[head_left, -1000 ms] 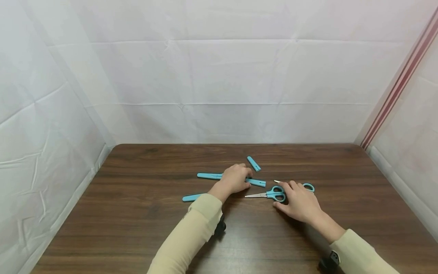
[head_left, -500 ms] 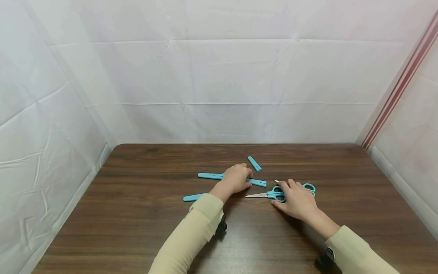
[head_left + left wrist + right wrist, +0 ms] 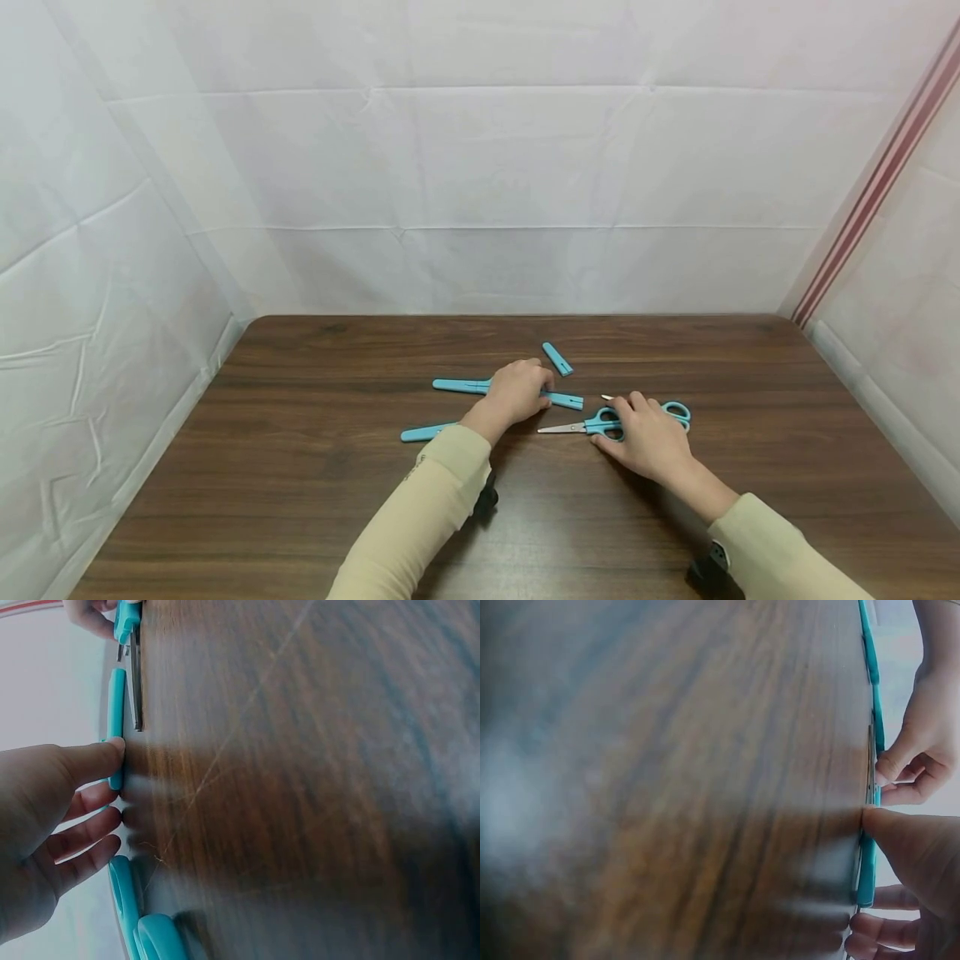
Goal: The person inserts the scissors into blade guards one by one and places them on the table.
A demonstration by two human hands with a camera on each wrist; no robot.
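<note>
My left hand lies on a long teal blade sheath in the middle of the table, and its thumb and fingers pinch it. In the left wrist view the thumb touches the sheath's edge. My right hand covers the teal handles of a pair of scissors whose blades point left, with thumb and index finger around a handle loop. A second scissors handle shows just behind that hand. The right wrist view shows the thumb pressed against the scissors.
A short teal cover lies just beyond my left hand. Another teal piece sticks out to its left, and a third lies by my left sleeve. The brown wooden table is boxed in by white cloth walls.
My right hand has shifted slightly left over the scissors. My left hand has stayed on the sheath.
</note>
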